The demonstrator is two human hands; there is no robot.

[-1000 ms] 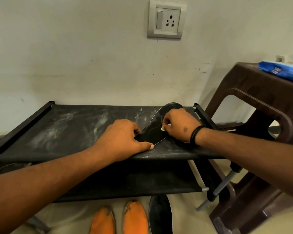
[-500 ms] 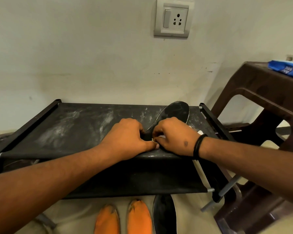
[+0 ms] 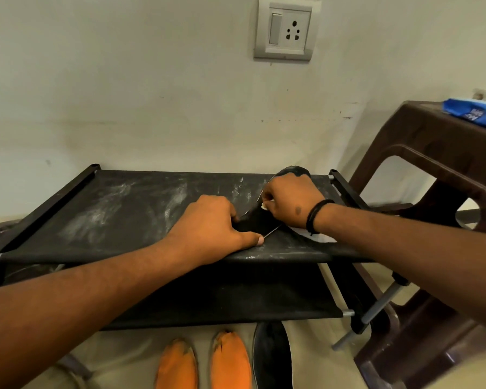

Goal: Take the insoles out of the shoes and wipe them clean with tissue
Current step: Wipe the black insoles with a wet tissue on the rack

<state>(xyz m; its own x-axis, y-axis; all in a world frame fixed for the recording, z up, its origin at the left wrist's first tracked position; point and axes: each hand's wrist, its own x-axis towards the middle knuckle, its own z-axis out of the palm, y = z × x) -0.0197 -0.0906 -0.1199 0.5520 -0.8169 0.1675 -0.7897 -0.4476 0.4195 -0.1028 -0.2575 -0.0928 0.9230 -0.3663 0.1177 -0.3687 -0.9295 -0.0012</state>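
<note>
Head view, insole (image 3: 260,221) (black) under left hand (image 3: 212,223), tissue (image 3: 265,204) in right hand (image 3: 291,200)

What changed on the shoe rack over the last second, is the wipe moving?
The right hand, pinching the tissue, slid back to the heel by the left hand, then forward again toward the toe of the black insole. The left hand kept pressing the heel onto the rack's top shelf. No grip was let go.

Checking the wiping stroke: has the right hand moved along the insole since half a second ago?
Yes. The right hand has slid away from the left hand, up the insole toward the shoe rack's back edge.
</note>
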